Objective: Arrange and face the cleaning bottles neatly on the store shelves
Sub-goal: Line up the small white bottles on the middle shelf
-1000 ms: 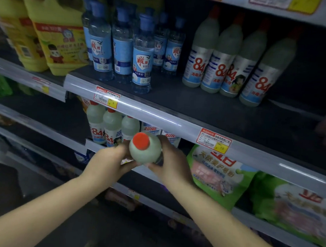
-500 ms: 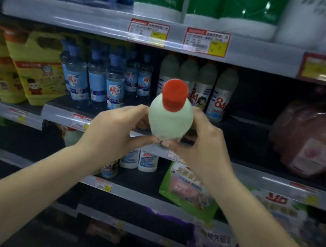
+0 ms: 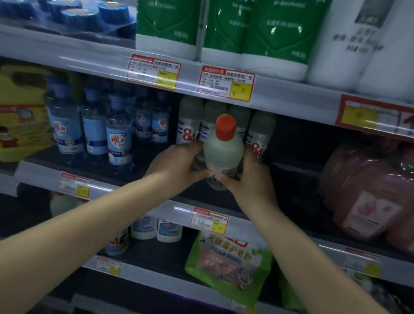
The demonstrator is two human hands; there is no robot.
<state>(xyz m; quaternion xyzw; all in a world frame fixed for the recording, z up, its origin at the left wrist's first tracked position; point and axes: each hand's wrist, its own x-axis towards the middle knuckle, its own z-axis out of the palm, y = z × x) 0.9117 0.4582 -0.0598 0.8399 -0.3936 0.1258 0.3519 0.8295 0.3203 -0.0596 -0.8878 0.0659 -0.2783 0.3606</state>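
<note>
A pale green bottle with a red cap (image 3: 223, 150) is upright between both hands, over the middle shelf (image 3: 153, 178). My left hand (image 3: 177, 165) grips its left side and my right hand (image 3: 250, 180) grips its right side, thumbs meeting near its base. Directly behind it stands a row of white "84" bottles (image 3: 188, 127), partly hidden by the held one. To their left is a group of clear blue-capped bottles (image 3: 119, 138) with blue labels.
Yellow jugs (image 3: 15, 120) fill the shelf's left end and pink packs (image 3: 370, 190) its right end. Green-and-white bottles (image 3: 230, 32) stand on the shelf above. Below are more white bottles (image 3: 155, 228) and a green bag (image 3: 227, 264). Price tags (image 3: 225, 86) line the shelf edges.
Both hands have lifted the red-capped bottle from the lower shelf level up to the middle shelf, in front of the "84" bottles. The view has tilted upward.
</note>
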